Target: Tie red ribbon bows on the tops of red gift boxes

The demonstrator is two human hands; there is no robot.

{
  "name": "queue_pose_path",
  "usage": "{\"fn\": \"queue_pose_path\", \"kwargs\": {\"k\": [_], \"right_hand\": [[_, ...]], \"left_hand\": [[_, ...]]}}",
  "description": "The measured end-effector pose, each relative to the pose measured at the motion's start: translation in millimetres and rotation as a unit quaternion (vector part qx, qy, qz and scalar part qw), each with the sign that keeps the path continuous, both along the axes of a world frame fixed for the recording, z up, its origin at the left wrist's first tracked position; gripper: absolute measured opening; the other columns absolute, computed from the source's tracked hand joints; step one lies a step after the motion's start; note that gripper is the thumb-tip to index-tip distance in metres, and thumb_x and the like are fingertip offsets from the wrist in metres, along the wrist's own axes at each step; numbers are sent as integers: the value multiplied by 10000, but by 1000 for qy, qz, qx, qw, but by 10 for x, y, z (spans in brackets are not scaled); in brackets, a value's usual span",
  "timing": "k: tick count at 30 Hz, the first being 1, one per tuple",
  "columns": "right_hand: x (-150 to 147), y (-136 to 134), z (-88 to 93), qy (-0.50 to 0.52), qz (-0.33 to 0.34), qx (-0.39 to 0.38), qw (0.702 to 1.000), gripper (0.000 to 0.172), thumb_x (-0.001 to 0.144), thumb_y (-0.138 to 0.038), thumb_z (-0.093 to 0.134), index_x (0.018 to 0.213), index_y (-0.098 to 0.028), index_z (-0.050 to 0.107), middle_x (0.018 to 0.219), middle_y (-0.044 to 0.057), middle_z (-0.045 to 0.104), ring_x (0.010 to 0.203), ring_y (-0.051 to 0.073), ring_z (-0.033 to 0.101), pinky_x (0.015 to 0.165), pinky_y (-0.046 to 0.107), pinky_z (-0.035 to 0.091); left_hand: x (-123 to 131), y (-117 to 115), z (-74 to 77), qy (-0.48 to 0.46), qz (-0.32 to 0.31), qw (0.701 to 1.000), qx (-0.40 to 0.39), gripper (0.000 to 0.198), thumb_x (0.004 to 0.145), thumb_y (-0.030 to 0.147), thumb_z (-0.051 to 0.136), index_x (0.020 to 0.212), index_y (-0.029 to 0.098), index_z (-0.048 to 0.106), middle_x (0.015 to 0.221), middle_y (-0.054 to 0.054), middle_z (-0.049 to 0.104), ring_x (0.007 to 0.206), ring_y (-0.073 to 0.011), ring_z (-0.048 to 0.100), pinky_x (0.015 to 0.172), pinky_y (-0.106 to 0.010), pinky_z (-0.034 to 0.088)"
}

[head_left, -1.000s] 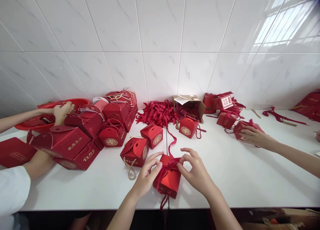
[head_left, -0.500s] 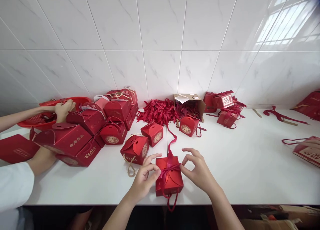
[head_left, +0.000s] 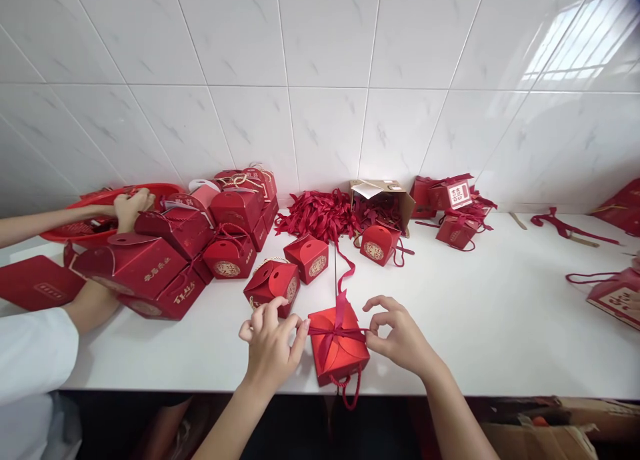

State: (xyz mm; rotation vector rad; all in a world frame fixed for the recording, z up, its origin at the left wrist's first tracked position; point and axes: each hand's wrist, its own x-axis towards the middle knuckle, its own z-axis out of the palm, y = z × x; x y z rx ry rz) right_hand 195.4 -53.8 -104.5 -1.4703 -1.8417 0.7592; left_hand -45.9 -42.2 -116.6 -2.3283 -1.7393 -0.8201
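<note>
A red gift box (head_left: 345,360) sits near the table's front edge, a dark red ribbon (head_left: 336,334) knotted across its top. At the box's left side my left hand (head_left: 275,343) pinches one part of the ribbon between thumb and finger. On the other side my right hand (head_left: 397,333) pinches the opposite part, so the ribbon lies stretched between both hands. Another ribbon end stands up behind the knot. A red cord handle (head_left: 353,393) hangs over the front of the box. Just beyond my left hand stands a red box with gold cord (head_left: 273,283).
Many red boxes (head_left: 150,267) are stacked at left, beside a red basket (head_left: 165,192) where a co-worker's hand (head_left: 133,207) reaches in. A ribbon heap (head_left: 317,217) and an open cardboard box (head_left: 406,207) lie by the wall. More boxes (head_left: 457,230) stand at back right.
My left hand has moved left and away from the knot, drawing the ribbon out taut across the box top. The right hand keeps its pinch. The view has tilted slightly.
</note>
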Motion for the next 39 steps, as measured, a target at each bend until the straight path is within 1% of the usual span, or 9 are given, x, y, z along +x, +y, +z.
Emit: {"fn": "queue_pose_path", "kwargs": {"k": [2, 5, 8, 11, 13, 16, 20, 27, 39], "right_hand": [[-8, -1, -9, 5, 2, 4, 1000, 182, 664, -101, 558, 513, -200, 531, 1040, 46, 589, 973, 222, 540, 882, 398, 402], [14, -1, -10, 30, 22, -4, 999, 213, 714, -143, 567, 522, -197, 490, 1031, 54, 594, 957, 211, 557, 886, 393, 408], [63, -9, 36, 83, 43, -1, 996, 223, 782, -277, 597, 604, -204, 484, 1051, 66, 590, 985, 206, 561, 903, 373, 418], [52, -18, 126, 121, 50, 47, 990, 128, 801, -314, 612, 763, -221, 533, 1159, 78, 548, 1095, 208, 521, 964, 365, 394], [-15, -10, 184, 107, 59, 82, 989, 75, 821, -299, 595, 860, -234, 591, 1259, 82, 489, 1184, 221, 463, 997, 376, 374], [-170, 29, 224, 30, 84, 124, 988, 140, 836, -280, 579, 941, -270, 671, 1363, 65, 408, 1293, 266, 336, 1044, 442, 320], [-321, 83, 183, -65, 102, 137, 983, 165, 829, -258, 588, 939, -298, 705, 1398, 51, 387, 1337, 305, 242, 1051, 523, 277], [-335, 66, 123, -88, 109, 126, 982, 186, 831, -254, 584, 965, -314, 698, 1421, 41, 361, 1343, 301, 218, 1045, 517, 284], [-394, 64, 3, 19, 110, 90, 990, 106, 815, -161, 547, 834, -223, 630, 1335, 73, 424, 1287, 242, 321, 1026, 420, 349]], "left_hand": [[6, 12, -47, -34, 6, 999, -16, 269, 845, 338, 496, 670, 206, 652, 1157, -129, 519, 1081, -345, 406, 836, -530, 287], [11, 43, -114, -172, -7, 981, -93, 284, 863, 389, 468, 713, 214, 634, 1139, -96, 518, 1103, -305, 425, 881, -493, 340], [22, 17, -129, -352, -58, 914, -191, 235, 865, 424, 463, 875, 234, 600, 1142, -73, 539, 1116, -241, 485, 866, -368, 425], [52, -88, -96, -471, -60, 855, -209, 256, 830, 432, 530, 991, 234, 523, 1094, -64, 556, 1029, -198, 549, 794, -277, 465], [84, -168, -74, -488, -39, 847, -206, 237, 816, 444, 546, 850, 215, 496, 903, -24, 546, 834, -159, 562, 703, -242, 464], [148, -244, -87, -468, -43, 851, -236, 358, 804, 469, 553, 645, 201, 377, 669, 33, 393, 625, -113, 443, 586, -214, 413], [240, -260, -188, -515, -52, 804, -292, 428, 772, 481, 599, 662, 215, 282, 622, 72, 298, 525, -76, 346, 491, -188, 343], [289, -266, -211, -591, -60, 741, -314, 372, 753, 436, 646, 834, 229, 348, 712, 68, 453, 593, -82, 479, 568, -207, 432], [374, -321, -3, -640, -45, 690, -334, 346, 716, 348, 689, 856, 220, 399, 726, 54, 548, 649, -93, 514, 627, -214, 434]]}}
